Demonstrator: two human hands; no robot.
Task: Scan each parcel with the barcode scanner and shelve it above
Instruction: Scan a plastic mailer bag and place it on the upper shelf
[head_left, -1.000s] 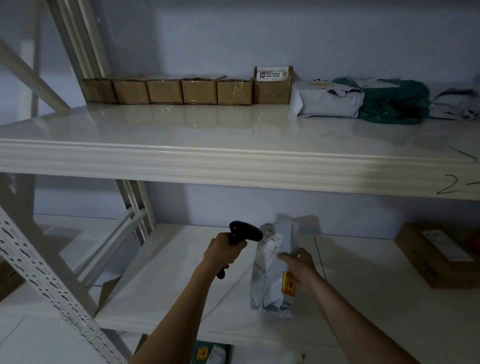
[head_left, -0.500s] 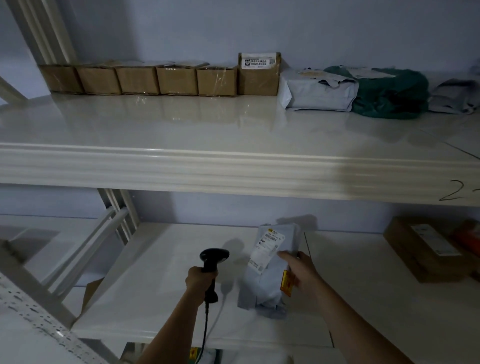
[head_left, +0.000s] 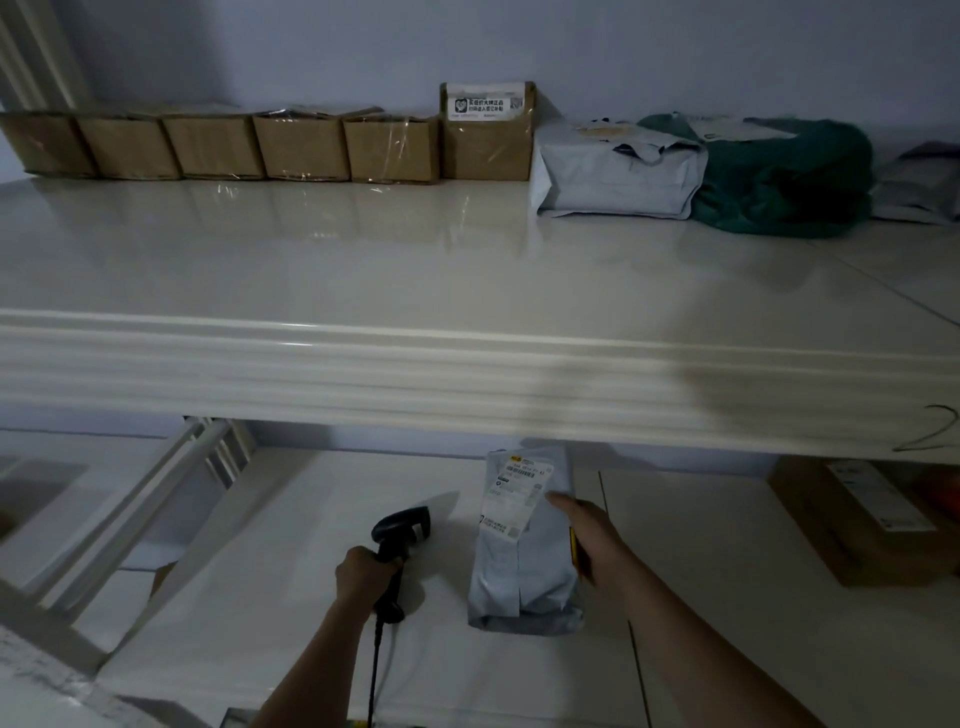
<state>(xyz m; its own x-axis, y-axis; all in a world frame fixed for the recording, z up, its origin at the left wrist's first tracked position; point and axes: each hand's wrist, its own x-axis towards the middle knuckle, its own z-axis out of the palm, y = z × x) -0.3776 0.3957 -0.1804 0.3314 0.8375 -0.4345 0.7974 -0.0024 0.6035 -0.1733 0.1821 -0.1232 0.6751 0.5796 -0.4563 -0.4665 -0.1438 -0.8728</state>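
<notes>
- Right hand (head_left: 597, 540) grips the grey poly mailer (head_left: 524, 566) upright on the lower shelf (head_left: 291, 613), label facing out for scanning.
- Left hand (head_left: 363, 574) wraps the barcode scanner (head_left: 400, 535) handle, aimed beside it.

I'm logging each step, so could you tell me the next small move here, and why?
Probably lift the grey plastic mailer bag, held upright by the right hand, to the white upper shelf; the left hand holds the black barcode scanner aside.
</notes>
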